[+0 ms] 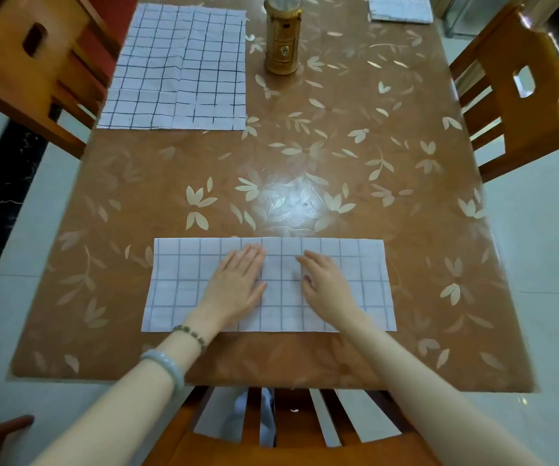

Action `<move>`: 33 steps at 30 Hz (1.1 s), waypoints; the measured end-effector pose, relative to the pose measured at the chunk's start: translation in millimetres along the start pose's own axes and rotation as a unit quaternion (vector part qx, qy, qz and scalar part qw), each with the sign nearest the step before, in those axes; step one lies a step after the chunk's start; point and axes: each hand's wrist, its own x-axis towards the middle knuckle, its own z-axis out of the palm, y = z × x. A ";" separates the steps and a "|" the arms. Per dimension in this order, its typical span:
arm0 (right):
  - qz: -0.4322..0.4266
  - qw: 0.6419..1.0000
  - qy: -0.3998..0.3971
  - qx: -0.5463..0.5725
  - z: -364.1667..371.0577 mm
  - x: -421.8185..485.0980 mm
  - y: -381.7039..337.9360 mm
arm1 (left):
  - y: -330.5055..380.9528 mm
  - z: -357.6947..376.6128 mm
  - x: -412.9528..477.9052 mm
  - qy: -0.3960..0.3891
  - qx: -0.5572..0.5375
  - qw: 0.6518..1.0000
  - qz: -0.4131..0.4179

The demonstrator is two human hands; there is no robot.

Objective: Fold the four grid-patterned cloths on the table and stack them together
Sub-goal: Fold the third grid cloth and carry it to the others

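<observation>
A white grid-patterned cloth (355, 284), folded into a long strip, lies near the front edge of the brown flowered table (305, 163). My left hand (237, 284) lies flat on its middle with straight fingers. My right hand (327, 284) rests beside it on the same cloth, fingers extended, thumb slightly apart. A second grid cloth (180, 68) lies spread flat at the far left corner. Folded grid cloth (400, 8) sits at the far right edge, partly cut off by the frame.
A golden cylindrical lantern (283, 35) stands at the far middle of the table. Wooden chairs stand at the left (36, 62), right (513, 89) and right in front of me (271, 432). Pale tiled floor surrounds the table.
</observation>
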 end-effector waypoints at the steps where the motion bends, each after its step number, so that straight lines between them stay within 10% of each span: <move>1: -0.014 1.000 0.000 -0.014 13.1 4.8 -3.2 | 3.5 6.1 8.5 0.000 0.017 1.000 0.000; 17: -0.052 0.991 -0.047 -0.116 66.8 52.2 -23.3 | 6.1 41.6 33.2 0.004 0.097 0.993 -0.068; 33: 0.077 0.966 0.017 -0.244 -24.6 12.7 132.1 | -104.0 20.1 -21.2 0.047 0.006 0.957 -0.285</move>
